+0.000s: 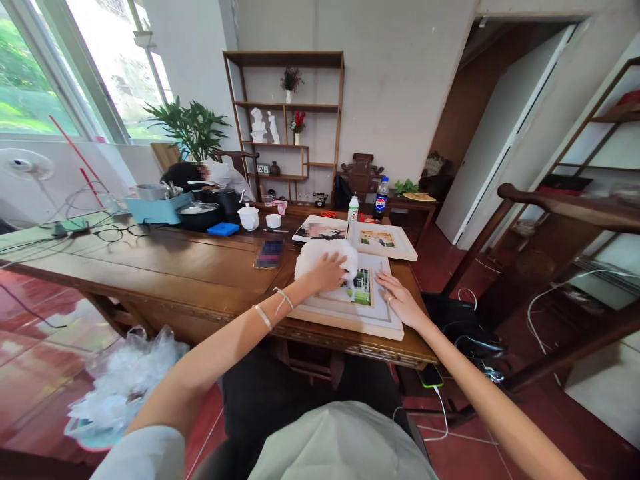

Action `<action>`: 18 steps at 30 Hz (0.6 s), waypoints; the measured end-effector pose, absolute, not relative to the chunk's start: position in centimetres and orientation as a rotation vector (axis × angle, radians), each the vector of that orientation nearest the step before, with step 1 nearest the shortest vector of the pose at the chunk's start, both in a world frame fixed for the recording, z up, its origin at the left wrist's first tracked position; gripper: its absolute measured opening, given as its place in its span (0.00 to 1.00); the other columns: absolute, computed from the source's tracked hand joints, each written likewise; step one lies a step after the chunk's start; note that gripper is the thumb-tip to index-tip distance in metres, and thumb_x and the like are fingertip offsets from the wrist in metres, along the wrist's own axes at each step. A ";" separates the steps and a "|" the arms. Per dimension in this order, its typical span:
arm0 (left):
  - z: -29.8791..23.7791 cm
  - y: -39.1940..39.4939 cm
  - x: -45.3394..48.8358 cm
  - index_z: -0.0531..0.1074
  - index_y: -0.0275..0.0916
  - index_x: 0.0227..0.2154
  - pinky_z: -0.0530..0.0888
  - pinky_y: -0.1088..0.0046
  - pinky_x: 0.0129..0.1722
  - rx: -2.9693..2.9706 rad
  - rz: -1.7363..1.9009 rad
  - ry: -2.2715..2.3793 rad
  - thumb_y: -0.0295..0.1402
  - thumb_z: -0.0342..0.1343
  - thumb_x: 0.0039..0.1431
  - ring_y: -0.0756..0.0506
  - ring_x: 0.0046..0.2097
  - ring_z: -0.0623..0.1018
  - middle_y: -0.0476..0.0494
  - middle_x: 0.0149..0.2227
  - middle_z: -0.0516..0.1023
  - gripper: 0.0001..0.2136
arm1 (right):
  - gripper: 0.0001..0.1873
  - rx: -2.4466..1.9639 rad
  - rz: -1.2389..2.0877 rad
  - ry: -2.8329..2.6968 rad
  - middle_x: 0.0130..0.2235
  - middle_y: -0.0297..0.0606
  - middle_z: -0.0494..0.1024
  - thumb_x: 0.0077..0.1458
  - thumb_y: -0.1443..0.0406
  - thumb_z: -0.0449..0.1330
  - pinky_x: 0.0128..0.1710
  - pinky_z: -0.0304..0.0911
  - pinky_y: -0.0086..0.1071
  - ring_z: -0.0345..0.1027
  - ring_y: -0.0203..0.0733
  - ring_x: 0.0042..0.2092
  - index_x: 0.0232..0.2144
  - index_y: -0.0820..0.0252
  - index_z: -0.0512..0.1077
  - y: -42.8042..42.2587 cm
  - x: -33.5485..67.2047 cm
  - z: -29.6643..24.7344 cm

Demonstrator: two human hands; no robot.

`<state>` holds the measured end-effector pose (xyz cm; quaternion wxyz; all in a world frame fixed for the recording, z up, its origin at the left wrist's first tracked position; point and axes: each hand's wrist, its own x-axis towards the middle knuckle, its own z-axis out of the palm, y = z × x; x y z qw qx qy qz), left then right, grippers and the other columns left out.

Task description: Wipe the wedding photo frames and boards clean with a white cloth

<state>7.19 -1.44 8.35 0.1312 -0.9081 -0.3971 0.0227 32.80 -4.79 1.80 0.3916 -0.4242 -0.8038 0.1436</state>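
Note:
A white fluffy cloth is bunched on the picture frame at the table's front edge. My left hand grips the cloth from above, its fingers bent over the right part. The frame lies flat, with a pale wooden border, a wide white mat and a small picture of greenery and a building. My right hand rests open on the frame's right side, fingers stretched toward the picture. Behind lie a second framed picture and another picture, partly covered by the cloth.
On the wooden table are a phone, a blue box, a white lidded pot, a white cup, a white bottle and a cola bottle. A person leans at the far side. A wooden chair stands right.

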 end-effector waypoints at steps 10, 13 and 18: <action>12.2 -16.0 7.3 0.71 0.37 0.47 0.71 0.55 0.51 -2.905 0.112 -0.879 0.35 0.44 0.65 0.36 0.57 0.69 0.35 0.59 0.66 0.15 | 0.22 -1.065 0.359 -2.050 0.59 0.41 0.69 0.55 0.61 0.54 0.64 0.47 0.55 0.53 0.51 0.64 0.52 0.54 0.72 -4.5 32.9 1.6; 11.6 -15.1 8.2 0.69 0.37 0.52 0.67 0.49 0.54 -2.861 0.123 -1.030 0.38 0.42 0.66 0.33 0.62 0.63 0.33 0.63 0.59 0.18 | 0.22 -1.048 0.365 -2.067 0.60 0.43 0.67 0.56 0.59 0.53 0.64 0.47 0.54 0.52 0.51 0.64 0.52 0.56 0.72 -4.5 33.0 1.6; 9.6 -7.9 9.3 0.66 0.39 0.56 0.59 0.42 0.57 -2.752 0.145 -1.254 0.36 0.44 0.65 0.30 0.66 0.53 0.33 0.66 0.51 0.18 | 0.22 -1.059 0.377 -2.082 0.60 0.39 0.67 0.57 0.58 0.53 0.64 0.46 0.55 0.51 0.51 0.65 0.53 0.53 0.71 -4.7 32.9 1.8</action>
